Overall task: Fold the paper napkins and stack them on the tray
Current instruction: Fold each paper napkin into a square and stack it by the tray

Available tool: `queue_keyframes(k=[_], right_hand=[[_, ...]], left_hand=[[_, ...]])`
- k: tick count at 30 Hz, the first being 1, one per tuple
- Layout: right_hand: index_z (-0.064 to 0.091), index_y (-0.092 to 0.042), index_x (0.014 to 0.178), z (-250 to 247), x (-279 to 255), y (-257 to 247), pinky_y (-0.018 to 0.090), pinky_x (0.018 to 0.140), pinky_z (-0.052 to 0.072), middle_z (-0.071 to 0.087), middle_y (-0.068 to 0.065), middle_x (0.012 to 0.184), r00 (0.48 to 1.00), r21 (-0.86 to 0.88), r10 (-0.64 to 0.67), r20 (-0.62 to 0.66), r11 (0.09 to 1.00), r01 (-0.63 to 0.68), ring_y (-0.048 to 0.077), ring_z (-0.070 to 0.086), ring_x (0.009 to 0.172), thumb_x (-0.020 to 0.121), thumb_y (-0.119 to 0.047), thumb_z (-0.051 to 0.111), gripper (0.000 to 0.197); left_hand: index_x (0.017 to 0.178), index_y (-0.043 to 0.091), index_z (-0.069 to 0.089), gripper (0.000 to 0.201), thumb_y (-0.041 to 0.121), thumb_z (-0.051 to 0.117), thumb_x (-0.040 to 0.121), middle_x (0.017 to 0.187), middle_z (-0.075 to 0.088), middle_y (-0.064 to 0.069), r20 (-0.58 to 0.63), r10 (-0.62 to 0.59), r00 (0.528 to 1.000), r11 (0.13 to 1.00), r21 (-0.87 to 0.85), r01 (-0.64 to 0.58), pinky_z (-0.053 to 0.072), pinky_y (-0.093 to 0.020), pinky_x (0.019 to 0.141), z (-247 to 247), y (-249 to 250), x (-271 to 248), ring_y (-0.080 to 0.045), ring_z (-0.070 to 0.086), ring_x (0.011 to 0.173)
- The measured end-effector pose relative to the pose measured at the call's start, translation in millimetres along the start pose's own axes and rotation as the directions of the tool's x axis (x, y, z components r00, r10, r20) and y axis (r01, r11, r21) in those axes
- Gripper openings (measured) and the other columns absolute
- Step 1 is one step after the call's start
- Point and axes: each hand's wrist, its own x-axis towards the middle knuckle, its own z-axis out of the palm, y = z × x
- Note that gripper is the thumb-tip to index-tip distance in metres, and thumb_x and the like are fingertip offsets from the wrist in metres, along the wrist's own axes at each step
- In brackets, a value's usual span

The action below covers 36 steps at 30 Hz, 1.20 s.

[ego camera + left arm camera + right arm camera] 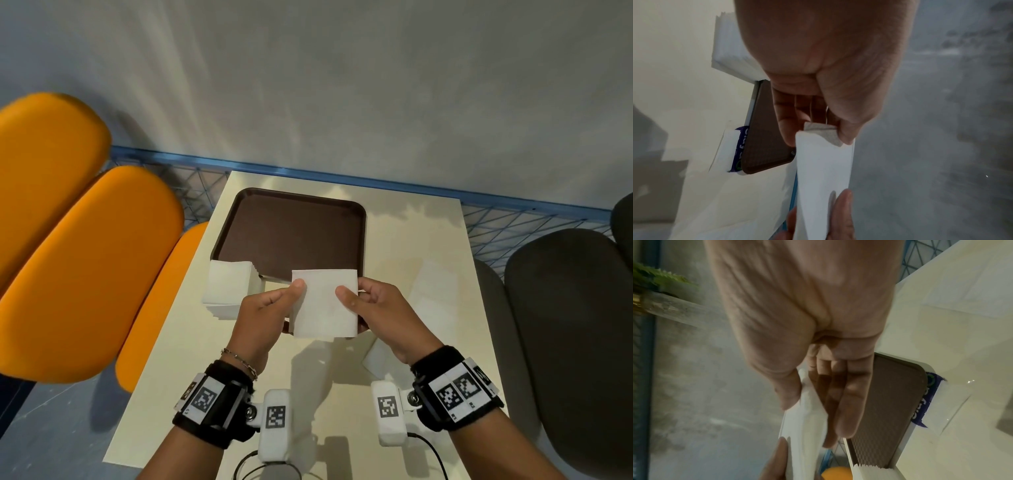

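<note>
Both hands hold one white paper napkin (327,303) up above the table, just in front of the brown tray (291,233). My left hand (270,308) pinches the napkin's left edge, thumb on the near face. My right hand (370,305) pinches its right edge, thumb in front and fingers behind. In the left wrist view the left hand (818,129) pinches the napkin (824,178) by a bent corner. In the right wrist view the right hand (807,395) grips the napkin (803,426) edge-on. A stack of white napkins (229,284) lies at the tray's near left corner. The tray holds nothing.
The cream table (411,240) stands against a grey wall with a blue mesh rail (513,205). A clear napkin wrapper (431,298) lies right of the tray. Orange chairs (85,257) stand on the left, dark chairs (565,325) on the right.
</note>
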Motion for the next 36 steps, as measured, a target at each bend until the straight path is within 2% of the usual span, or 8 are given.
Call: queue_keyframes(k=[4,7,12,19,24,27,31,36], right_hand=[[0.063,-0.024,0.133,-6,0,-2,0.044,0.085,0.063,0.082,0.0,0.109,0.999,-0.017,-0.041,0.008,0.999,0.041,0.023,0.078,0.1,0.102,-0.028,0.07,0.031],[0.058,-0.036,0.138,-12,1,-4,0.04,0.082,0.066,0.08,-0.002,0.11,0.991,-0.13,-0.134,-0.027,0.983,0.13,0.019,0.078,0.096,0.101,-0.024,0.071,0.041],[0.08,-0.034,0.101,-20,5,-7,0.042,0.077,0.067,0.078,0.0,0.093,0.967,-0.283,-0.244,-0.069,0.935,0.216,0.034,0.073,0.082,0.097,-0.026,0.076,0.01],[0.083,-0.034,0.091,-20,-4,-9,0.048,0.082,0.064,0.08,0.0,0.088,0.949,-0.251,-0.29,-0.125,0.934,0.253,0.035,0.072,0.082,0.089,-0.029,0.085,0.006],[0.085,-0.033,0.091,-15,-7,-9,0.027,0.07,0.056,0.079,0.0,0.082,0.941,-0.181,-0.303,-0.15,0.944,0.275,0.018,0.066,0.07,0.086,-0.024,0.088,0.011],[0.085,-0.029,0.093,-14,-7,-11,0.024,0.072,0.056,0.079,-0.004,0.079,0.949,-0.157,-0.292,-0.122,0.949,0.272,0.014,0.067,0.07,0.087,-0.02,0.087,0.012],[0.085,-0.028,0.096,-13,-4,-11,0.035,0.076,0.06,0.076,-0.007,0.075,0.957,-0.153,-0.279,-0.082,0.952,0.264,0.017,0.068,0.071,0.087,-0.018,0.087,0.014],[0.085,-0.028,0.097,-9,-1,-12,0.033,0.079,0.061,0.079,0.001,0.081,0.965,-0.164,-0.259,-0.032,0.954,0.251,0.02,0.069,0.072,0.087,-0.018,0.088,0.015]], left_hand=[[0.091,0.02,0.084,0.027,0.042,0.07,0.096,0.092,0.081,0.007,-0.003,-0.004,1.0,0.999,-0.04,0.004,0.059,-0.032,0.08,0,1,-2,-0.001,0.074,0.077],[0.087,0.022,0.086,0.024,0.042,0.073,0.093,0.092,0.081,0.004,0.0,0.036,0.999,0.999,-0.009,-0.036,0.059,-0.031,0.072,0,0,-2,-0.003,0.073,0.076],[0.08,0.023,0.086,0.02,0.039,0.077,0.089,0.088,0.08,0.004,-0.021,0.141,0.99,0.989,0.05,-0.14,0.053,-0.023,0.061,0,-3,-2,0.0,0.065,0.073],[0.071,0.023,0.083,0.027,0.05,0.079,0.075,0.081,0.078,0.006,-0.077,0.203,0.976,0.979,0.042,-0.2,0.054,-0.022,0.06,0,-7,-5,-0.001,0.066,0.073],[0.066,0.017,0.078,0.035,0.051,0.082,0.071,0.078,0.075,-0.001,-0.118,0.173,0.978,0.985,0.006,-0.173,0.054,-0.031,0.066,1,-11,-3,-0.012,0.068,0.077],[0.078,0.018,0.079,0.033,0.05,0.083,0.068,0.083,0.076,-0.001,-0.127,0.15,0.98,0.987,-0.045,-0.157,0.053,-0.027,0.064,2,-9,-2,-0.013,0.068,0.08],[0.11,0.023,0.076,0.047,0.045,0.083,0.07,0.095,0.078,0.002,-0.08,0.095,0.992,0.986,-0.129,-0.105,0.056,-0.024,0.067,1,-4,-2,-0.007,0.07,0.084],[0.106,0.02,0.081,0.025,0.033,0.081,0.085,0.103,0.08,0.007,-0.066,0.059,0.996,0.986,-0.151,-0.069,0.057,-0.022,0.072,-2,-4,0,-0.001,0.072,0.085]])
